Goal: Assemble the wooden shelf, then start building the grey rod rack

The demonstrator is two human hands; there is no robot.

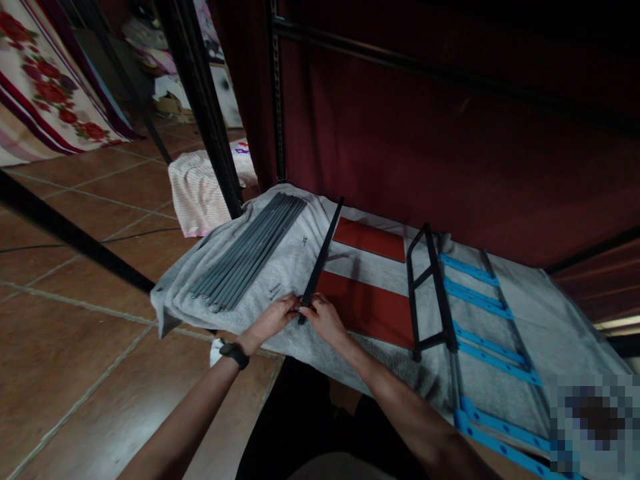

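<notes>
A long black metal bar [323, 250] lies on a grey cloth [287, 267] spread over the floor, running from the back towards me. My left hand [275, 317] and my right hand [325, 319] both grip its near end, fingers closed around it from either side. A black watch is on my left wrist. A bundle of several grey rods [250, 250] lies on the cloth just left of the bar, with small screws [274, 291] beside it.
A black ladder-like frame [427, 293] and a blue-runged ladder piece [480, 313] lie to the right on the cloth. Black upright posts [203, 107] and dark red fabric panels [425, 133] stand behind. A folded pink-striped cloth [200, 190] sits on the tiled floor.
</notes>
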